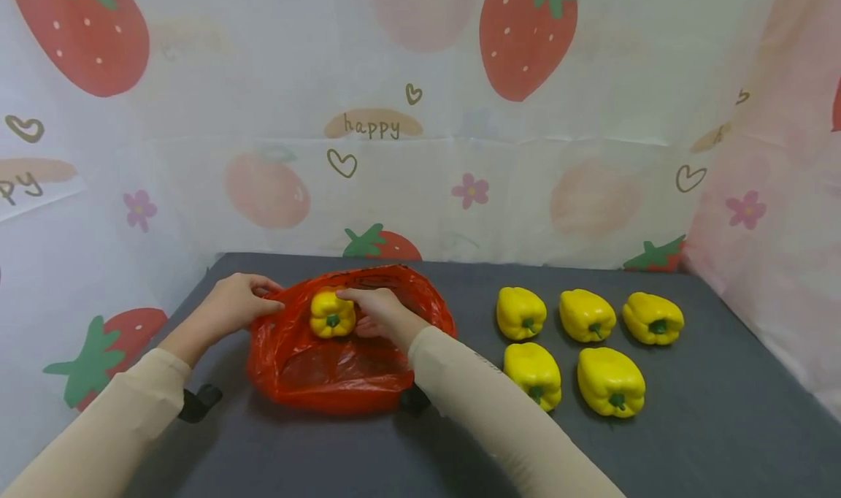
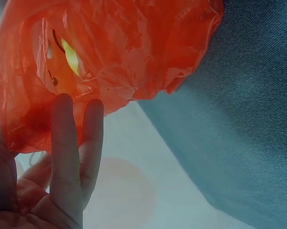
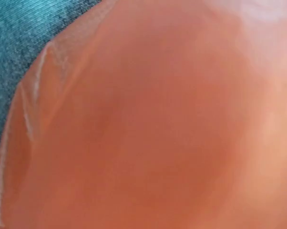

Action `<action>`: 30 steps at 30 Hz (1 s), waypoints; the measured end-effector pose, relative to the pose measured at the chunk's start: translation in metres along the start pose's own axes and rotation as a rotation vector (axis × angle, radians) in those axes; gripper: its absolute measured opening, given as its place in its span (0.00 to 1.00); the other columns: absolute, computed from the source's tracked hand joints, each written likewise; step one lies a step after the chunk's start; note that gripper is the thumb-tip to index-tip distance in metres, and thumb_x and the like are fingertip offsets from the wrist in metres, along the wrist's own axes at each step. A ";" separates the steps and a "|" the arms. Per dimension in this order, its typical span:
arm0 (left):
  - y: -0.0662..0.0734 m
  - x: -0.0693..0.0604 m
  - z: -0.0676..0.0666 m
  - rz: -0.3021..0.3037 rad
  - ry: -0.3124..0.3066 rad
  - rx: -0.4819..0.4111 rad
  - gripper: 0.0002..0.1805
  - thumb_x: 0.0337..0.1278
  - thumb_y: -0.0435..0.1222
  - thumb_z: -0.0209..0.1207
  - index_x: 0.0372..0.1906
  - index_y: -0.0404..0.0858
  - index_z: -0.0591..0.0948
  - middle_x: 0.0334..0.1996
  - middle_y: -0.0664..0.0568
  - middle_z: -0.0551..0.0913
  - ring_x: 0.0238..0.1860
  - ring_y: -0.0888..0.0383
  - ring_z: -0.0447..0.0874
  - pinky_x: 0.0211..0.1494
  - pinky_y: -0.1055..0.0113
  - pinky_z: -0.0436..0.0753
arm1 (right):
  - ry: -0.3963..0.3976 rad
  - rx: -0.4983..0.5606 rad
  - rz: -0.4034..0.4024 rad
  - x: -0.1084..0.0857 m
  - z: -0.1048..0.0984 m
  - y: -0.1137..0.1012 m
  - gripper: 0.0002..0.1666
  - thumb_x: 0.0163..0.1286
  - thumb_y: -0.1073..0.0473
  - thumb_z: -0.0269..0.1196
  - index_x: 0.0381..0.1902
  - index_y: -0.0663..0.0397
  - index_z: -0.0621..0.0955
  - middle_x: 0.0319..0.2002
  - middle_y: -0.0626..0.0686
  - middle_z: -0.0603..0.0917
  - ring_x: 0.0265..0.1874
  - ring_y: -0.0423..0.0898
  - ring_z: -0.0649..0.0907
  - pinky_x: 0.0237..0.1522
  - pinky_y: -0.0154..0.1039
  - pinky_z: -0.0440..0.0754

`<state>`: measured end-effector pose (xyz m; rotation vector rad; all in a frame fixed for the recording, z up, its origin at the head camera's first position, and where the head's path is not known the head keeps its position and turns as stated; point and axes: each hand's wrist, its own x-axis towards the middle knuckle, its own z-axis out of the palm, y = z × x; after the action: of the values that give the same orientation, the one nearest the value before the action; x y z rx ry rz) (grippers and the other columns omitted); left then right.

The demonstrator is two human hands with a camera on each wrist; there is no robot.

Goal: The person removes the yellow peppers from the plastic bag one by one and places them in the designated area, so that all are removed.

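A red plastic bag (image 1: 315, 397) lies open on the dark table, its mouth facing me. My left hand (image 1: 239, 302) pinches the bag's left rim; in the left wrist view some fingers (image 2: 66, 148) extend along the outside of the film. Inside the bag's mouth, my right hand (image 1: 384, 312) holds a yellow bell pepper (image 1: 326, 307), thumb and fingers at its right side and stem end toward me. A sliver of yellow shows through the handle hole in the left wrist view. Red film (image 3: 148, 124) fills most of the right wrist view, hiding the right hand there.
Right of the bag stand several more yellow bell peppers, in a back row (image 1: 587, 315) and a front row (image 1: 611, 382). My right forearm passes close to the front-left one. The grey table (image 1: 709, 410) meets a strawberry-printed curtain (image 1: 420, 191) behind and at both sides.
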<state>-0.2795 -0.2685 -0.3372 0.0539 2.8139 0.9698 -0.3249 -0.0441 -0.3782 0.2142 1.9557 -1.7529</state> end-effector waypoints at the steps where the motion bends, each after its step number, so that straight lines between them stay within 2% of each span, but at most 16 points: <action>1: 0.000 0.000 0.000 -0.002 0.001 -0.001 0.25 0.63 0.41 0.61 0.60 0.29 0.78 0.53 0.31 0.82 0.34 0.58 0.85 0.38 0.63 0.88 | 0.005 -0.005 0.002 0.000 0.001 0.000 0.41 0.66 0.42 0.66 0.67 0.62 0.70 0.61 0.66 0.76 0.58 0.58 0.81 0.62 0.49 0.80; 7: -0.001 0.001 0.003 -0.010 0.000 -0.001 0.25 0.63 0.41 0.61 0.60 0.29 0.78 0.53 0.31 0.81 0.33 0.58 0.85 0.38 0.63 0.88 | -0.003 0.006 0.014 0.002 0.004 0.003 0.38 0.67 0.45 0.66 0.66 0.64 0.71 0.56 0.66 0.79 0.56 0.59 0.82 0.60 0.51 0.81; 12: -0.001 0.001 0.003 -0.008 -0.002 0.007 0.25 0.63 0.41 0.61 0.60 0.29 0.78 0.53 0.30 0.81 0.34 0.58 0.85 0.38 0.62 0.88 | -0.014 0.051 0.016 0.004 0.006 0.006 0.39 0.67 0.47 0.66 0.68 0.65 0.69 0.57 0.69 0.78 0.57 0.61 0.82 0.60 0.53 0.81; 18: 0.000 0.002 0.005 -0.006 -0.006 -0.006 0.25 0.63 0.41 0.61 0.60 0.29 0.77 0.52 0.31 0.82 0.34 0.58 0.85 0.38 0.62 0.88 | 0.020 0.086 0.023 0.006 0.003 0.009 0.37 0.66 0.49 0.67 0.66 0.63 0.71 0.56 0.65 0.79 0.53 0.57 0.84 0.57 0.49 0.83; 23: -0.002 0.002 0.005 0.000 0.001 -0.007 0.24 0.63 0.40 0.61 0.59 0.29 0.78 0.51 0.31 0.83 0.33 0.59 0.85 0.38 0.62 0.88 | 0.003 0.097 0.026 0.001 -0.003 0.010 0.38 0.65 0.49 0.68 0.67 0.63 0.70 0.58 0.64 0.79 0.53 0.55 0.83 0.58 0.48 0.82; 30: -0.001 0.003 0.003 0.007 0.011 -0.002 0.24 0.63 0.40 0.60 0.58 0.29 0.78 0.50 0.32 0.83 0.32 0.59 0.85 0.38 0.62 0.88 | -0.023 0.062 0.009 -0.013 -0.015 0.008 0.37 0.65 0.50 0.67 0.66 0.63 0.71 0.59 0.63 0.78 0.53 0.54 0.83 0.59 0.47 0.82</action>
<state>-0.2820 -0.2671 -0.3405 0.0586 2.8248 0.9769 -0.3142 -0.0257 -0.3785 0.2229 1.8830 -1.8042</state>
